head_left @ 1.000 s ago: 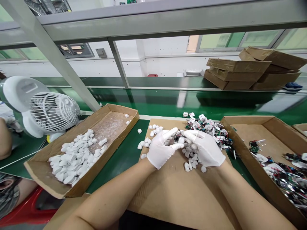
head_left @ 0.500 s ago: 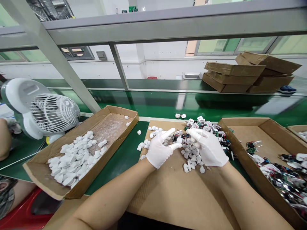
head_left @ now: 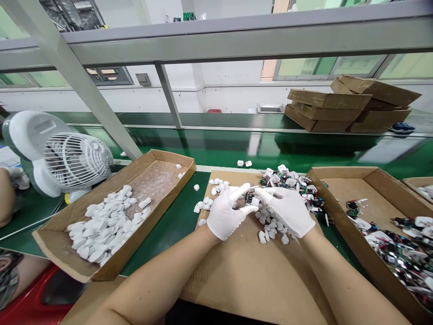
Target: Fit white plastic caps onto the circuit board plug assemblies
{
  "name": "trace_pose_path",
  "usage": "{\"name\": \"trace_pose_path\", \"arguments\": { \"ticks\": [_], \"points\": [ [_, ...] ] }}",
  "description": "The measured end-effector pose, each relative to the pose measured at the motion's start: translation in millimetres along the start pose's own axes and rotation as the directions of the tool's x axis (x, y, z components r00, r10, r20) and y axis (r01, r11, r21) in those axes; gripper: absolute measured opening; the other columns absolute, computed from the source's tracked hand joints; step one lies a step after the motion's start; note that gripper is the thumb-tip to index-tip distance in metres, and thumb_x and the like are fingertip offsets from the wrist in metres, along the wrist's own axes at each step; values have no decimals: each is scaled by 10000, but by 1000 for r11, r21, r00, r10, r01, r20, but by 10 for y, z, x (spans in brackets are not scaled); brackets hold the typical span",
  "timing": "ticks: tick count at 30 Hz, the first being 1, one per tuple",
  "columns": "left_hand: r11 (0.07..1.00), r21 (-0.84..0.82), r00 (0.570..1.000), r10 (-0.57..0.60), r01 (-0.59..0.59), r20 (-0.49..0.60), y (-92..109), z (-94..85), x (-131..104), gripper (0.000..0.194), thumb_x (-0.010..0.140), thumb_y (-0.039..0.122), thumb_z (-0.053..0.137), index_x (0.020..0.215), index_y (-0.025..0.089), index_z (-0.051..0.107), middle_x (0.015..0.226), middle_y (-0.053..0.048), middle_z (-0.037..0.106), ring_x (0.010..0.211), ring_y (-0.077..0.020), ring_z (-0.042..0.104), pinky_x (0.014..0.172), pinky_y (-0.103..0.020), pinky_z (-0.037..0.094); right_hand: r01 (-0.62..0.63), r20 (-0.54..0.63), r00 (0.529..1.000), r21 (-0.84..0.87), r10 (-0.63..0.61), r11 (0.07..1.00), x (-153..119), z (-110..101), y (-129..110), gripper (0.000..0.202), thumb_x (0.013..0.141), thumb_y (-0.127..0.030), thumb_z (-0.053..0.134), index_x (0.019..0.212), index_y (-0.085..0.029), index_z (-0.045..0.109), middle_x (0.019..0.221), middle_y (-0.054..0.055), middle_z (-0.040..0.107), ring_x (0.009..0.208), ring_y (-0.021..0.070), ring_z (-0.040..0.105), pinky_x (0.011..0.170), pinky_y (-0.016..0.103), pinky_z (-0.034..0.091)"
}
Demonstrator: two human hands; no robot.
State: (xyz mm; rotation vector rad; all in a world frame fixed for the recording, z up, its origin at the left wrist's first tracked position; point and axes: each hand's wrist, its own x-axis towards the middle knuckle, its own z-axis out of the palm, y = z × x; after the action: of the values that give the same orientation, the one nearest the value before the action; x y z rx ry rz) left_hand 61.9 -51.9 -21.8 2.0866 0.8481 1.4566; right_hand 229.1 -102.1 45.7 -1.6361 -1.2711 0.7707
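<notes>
My left hand (head_left: 223, 214), in a white glove, pinches a small circuit board (head_left: 249, 197) with wires between thumb and forefinger. From the other side, the gloved fingertips of my right hand (head_left: 287, 210) close on the same board; what exactly lies under them is partly hidden. Below my right hand is a heap of small white rounded pieces (head_left: 271, 225) on a cardboard sheet (head_left: 250, 275). More white pieces (head_left: 218, 186) lie behind my left hand. A pile of wired circuit boards with white parts (head_left: 286, 176) sits just beyond my right hand.
At left, a cardboard tray (head_left: 172, 192) holds many white pieces, with a white fan (head_left: 74, 155) behind it. Another cardboard tray (head_left: 368, 185) at right holds wired boards. Two white-topped pieces (head_left: 244, 163) sit on the green belt (head_left: 209, 146). Stacked boxes (head_left: 338, 106) stand farther back.
My right hand has moved left, bringing its fingertips to the board at my left hand. The two pieces on the green belt have shifted left.
</notes>
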Motion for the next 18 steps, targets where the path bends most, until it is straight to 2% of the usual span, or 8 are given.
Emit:
{"name": "trace_pose_path", "arguments": {
  "ticks": [2,4,8,13,18],
  "points": [
    [995,41,996,89,-89,-4,12,-7,2,582,743,286,790,1293,307,604,952,-33,674,836,-175,647,773,-340,571,-109,87,991,34,105,993,-31,10,-14,399,784,-582,652,879,-218,784,794,60,754,596,228,670,478,311,479],
    [991,70,993,115,-115,1,19,-6,-2,582,747,302,787,1299,300,600,928,-35,670,830,-179,640,759,-338,566,-165,137,979,74,154,984,-43,9,-15,427,797,-606,623,863,-209,767,733,58,733,482,201,616,400,306,424],
    [993,98,998,61,-62,15,25,-4,-15,585,742,304,790,1297,295,603,929,-40,675,826,-183,631,731,-331,557,-55,102,994,97,45,994,3,-14,1,330,820,-514,627,816,-208,750,818,59,742,694,219,668,578,308,504],
    [999,35,1000,-9,8,29,7,3,-24,602,725,277,802,1294,300,607,916,-28,672,807,-177,640,740,-335,565,-11,18,1000,56,10,998,74,-37,32,272,807,-451,621,796,-201,728,926,70,748,913,263,667,765,340,504],
    [997,-4,997,-80,80,19,-17,22,-39,583,722,323,802,1275,297,617,985,-32,668,856,-190,664,834,-386,569,19,-39,999,49,-17,999,89,-77,68,281,818,-452,599,803,-199,720,919,61,746,923,264,658,817,350,477]
  ]
}}
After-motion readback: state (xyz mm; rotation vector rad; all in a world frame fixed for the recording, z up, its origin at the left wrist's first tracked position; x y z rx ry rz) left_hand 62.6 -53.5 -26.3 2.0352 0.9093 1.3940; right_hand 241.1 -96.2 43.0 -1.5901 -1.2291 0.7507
